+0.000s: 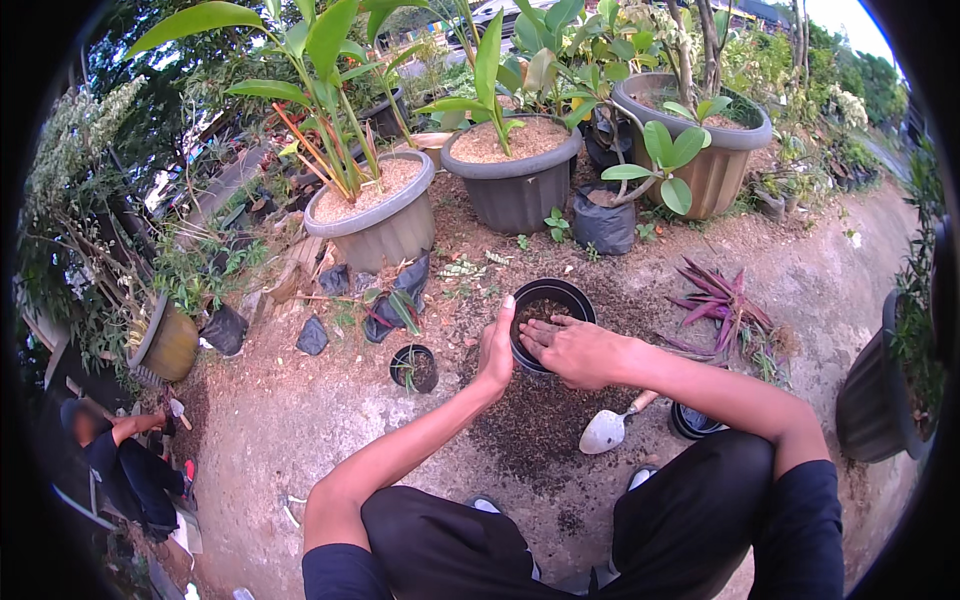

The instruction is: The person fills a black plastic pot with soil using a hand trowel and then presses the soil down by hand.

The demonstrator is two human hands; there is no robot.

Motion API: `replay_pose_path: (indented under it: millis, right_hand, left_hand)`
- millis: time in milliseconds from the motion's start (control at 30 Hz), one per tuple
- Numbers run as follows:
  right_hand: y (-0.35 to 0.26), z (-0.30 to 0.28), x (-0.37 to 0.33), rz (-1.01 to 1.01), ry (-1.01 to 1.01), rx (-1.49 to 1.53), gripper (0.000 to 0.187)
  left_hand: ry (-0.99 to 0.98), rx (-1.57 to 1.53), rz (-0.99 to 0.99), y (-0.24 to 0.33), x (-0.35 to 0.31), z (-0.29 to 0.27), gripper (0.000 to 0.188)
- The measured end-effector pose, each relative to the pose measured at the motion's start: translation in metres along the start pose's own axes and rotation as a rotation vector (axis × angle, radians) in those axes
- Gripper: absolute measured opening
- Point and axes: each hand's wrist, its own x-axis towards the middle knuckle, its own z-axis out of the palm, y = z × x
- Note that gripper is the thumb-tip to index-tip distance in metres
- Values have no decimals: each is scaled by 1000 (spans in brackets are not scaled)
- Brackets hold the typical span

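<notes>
While the black pot (578,297) is seen at centre frame, its left rim is met by the flattened, straight-fingered left hand (497,345), and its soil (540,308) is touched, not gripped, by the right hand's (582,353) spread fingers. Room below centre is narrowed by a trowel (604,432); broader ground (265,440) is seen at lower left.

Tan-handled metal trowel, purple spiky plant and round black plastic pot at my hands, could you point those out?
Tan-handled metal trowel (603,432), head view: on the blade.
Purple spiky plant (724,308), head view: on its leaves.
Round black plastic pot (553,289), head view: far inner wall.
</notes>
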Motion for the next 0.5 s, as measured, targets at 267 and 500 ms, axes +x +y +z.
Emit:
replay_pose_path:
  millis: [267,500]
  right_hand:
    - [-7,-9,-3,1,-18,-13,72]
    - [-10,-13,-4,-22,-111,68,75]
  left_hand:
    - [50,289,284,33,1,-7,63]
    - [116,402,177,24,-1,-8,71]
